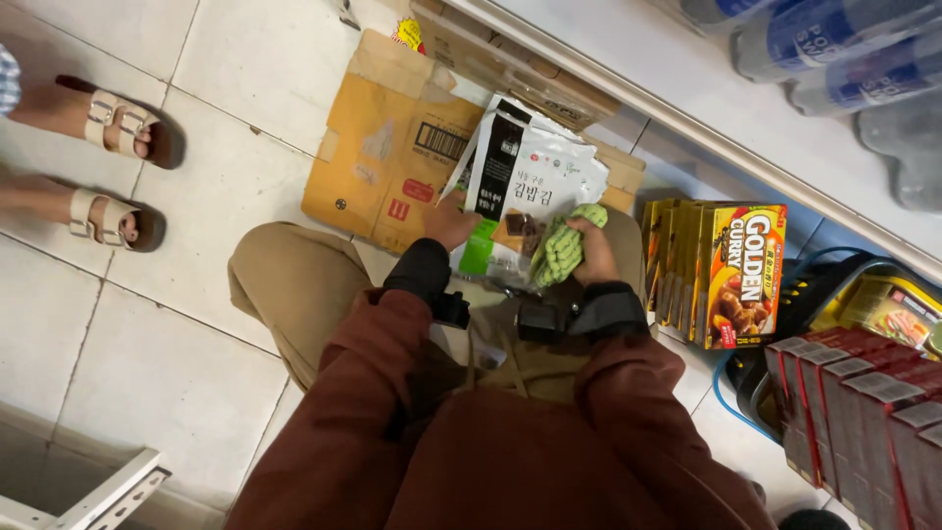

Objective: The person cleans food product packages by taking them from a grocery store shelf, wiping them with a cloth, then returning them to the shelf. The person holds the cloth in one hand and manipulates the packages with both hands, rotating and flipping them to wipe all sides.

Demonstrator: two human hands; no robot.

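Note:
My left hand [449, 221] grips the left edge of a white and black food packet [535, 172] with a green strip, held in front of my knees. My right hand [592, 250] clutches a bunched green cloth [563, 245] and presses it against the packet's lower right part. Both wrists wear black cuffs and dark red sleeves. I crouch over tan trousers [294, 285].
A flattened cardboard box [388, 147] lies on the tiled floor behind the packet. Yellow boxes [731, 270] stand at the right, dark red boxes [863, 412] below them, a basket [854, 294] beside. Another person's sandalled feet [113, 167] stand at the left. Bottles [834, 44] lie on the shelf above.

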